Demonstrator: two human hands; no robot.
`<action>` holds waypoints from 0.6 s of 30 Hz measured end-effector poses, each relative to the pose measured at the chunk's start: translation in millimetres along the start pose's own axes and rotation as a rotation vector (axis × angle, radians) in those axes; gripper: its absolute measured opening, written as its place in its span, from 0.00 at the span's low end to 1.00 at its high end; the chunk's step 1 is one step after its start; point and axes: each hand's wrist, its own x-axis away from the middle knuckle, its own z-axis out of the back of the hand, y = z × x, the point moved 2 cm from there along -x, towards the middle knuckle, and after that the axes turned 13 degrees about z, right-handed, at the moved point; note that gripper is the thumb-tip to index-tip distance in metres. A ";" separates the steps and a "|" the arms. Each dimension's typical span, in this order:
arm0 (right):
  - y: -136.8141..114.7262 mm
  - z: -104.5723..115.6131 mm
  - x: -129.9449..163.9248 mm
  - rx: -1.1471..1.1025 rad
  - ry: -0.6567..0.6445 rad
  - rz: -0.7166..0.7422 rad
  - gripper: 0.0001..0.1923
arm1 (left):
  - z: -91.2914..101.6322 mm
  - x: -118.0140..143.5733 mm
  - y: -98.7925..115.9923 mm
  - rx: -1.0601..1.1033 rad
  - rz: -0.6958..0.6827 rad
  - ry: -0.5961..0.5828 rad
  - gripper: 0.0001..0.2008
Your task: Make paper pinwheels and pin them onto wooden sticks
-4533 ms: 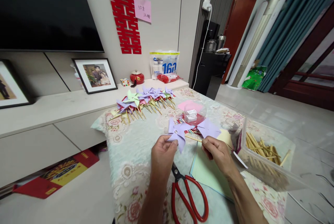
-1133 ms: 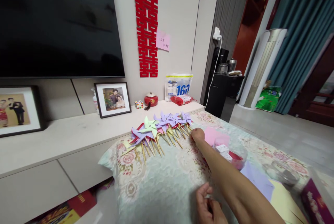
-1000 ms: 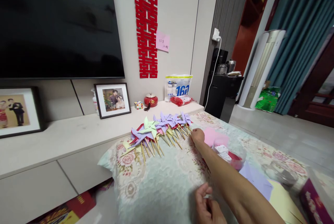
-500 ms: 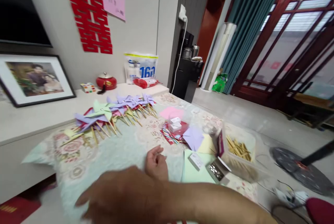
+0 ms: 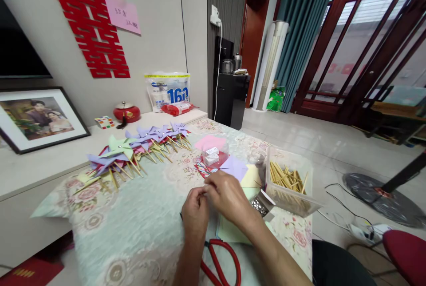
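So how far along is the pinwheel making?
Done: a row of pinwheels on sticks lies at the table's far side. In hand: the left hand and right hand meet over something too small to tell. Left: loose paper and a tub of sticks.

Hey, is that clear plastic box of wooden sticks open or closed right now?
Open: the clear plastic box has no lid on, and the wooden sticks lie exposed inside.
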 end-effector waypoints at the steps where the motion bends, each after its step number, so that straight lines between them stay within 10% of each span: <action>1: 10.3 0.3 1.8 0.116 0.015 -0.089 0.09 | 0.7 -0.5 0.3 -0.020 -0.010 -0.029 0.07; 18: 60.7 -35.2 19.5 0.413 -0.124 -0.302 0.25 | -0.9 0.4 -1.8 -0.028 0.024 -0.062 0.10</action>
